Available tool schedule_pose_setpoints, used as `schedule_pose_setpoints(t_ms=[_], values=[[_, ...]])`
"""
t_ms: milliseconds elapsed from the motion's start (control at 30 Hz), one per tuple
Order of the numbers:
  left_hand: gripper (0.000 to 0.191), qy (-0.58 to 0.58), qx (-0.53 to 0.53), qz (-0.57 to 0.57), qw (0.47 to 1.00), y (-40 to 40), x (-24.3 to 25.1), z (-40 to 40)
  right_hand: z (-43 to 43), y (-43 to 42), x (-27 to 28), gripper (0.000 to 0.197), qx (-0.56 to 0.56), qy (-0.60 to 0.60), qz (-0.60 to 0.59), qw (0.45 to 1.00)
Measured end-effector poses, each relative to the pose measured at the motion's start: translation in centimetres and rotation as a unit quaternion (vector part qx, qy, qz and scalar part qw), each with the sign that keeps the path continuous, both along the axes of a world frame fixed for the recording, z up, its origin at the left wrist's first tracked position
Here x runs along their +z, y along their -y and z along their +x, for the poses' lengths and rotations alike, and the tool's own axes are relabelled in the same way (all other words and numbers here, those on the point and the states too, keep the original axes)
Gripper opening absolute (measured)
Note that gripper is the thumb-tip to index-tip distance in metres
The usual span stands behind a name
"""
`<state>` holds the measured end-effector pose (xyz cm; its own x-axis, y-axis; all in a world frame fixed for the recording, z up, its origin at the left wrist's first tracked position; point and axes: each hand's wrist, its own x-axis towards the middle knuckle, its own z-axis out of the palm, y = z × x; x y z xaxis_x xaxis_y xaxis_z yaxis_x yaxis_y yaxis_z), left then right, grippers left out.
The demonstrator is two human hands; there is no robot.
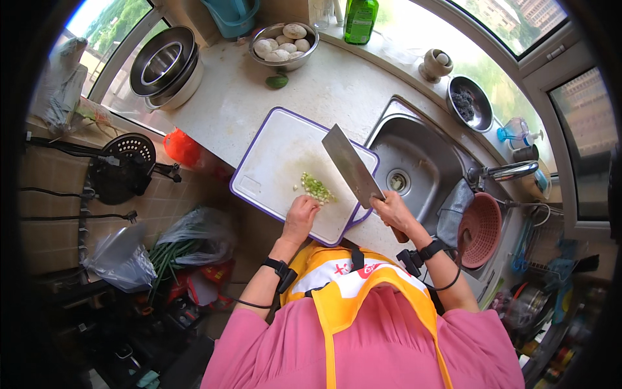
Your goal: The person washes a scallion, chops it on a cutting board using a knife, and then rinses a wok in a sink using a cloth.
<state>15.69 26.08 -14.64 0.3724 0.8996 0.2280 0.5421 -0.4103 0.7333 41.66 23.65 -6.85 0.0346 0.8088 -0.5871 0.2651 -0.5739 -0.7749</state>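
In my right hand (394,211) is a Chinese cleaver (351,165), its broad blade raised over the right side of a white cutting board (272,160) with a purple rim. Chopped green onion (315,187) lies in a small pile on the board, with a few bits apart to the left. My left hand (302,215) is at the near edge of the pile, its fingers bent and close together; whether a piece is between the fingertips cannot be told.
The board lies beside a steel sink (413,150) with a faucet (510,170). A steel bowl of mushrooms (284,46), a green vegetable piece (277,81) and stacked bowls (163,68) stand farther back. A pink colander (481,228) is at the right, bagged green stalks (170,257) at the lower left.
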Motion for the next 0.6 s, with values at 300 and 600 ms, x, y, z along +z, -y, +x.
schedule_pose_setpoints(t_ms=[300, 600], values=[[0.012, -0.099, 0.019, 0.066, 0.993, -1.1, -0.6, 2.4, 0.0, 1.3, -2.5, 0.023, 0.024, -0.071, -0.053, 0.996], [0.015, -0.006, 0.135, -0.002, 0.991, -0.4, 3.1, -3.1, -1.8, -0.4, -5.9, 0.025, -0.052, -0.192, -0.106, 0.974]])
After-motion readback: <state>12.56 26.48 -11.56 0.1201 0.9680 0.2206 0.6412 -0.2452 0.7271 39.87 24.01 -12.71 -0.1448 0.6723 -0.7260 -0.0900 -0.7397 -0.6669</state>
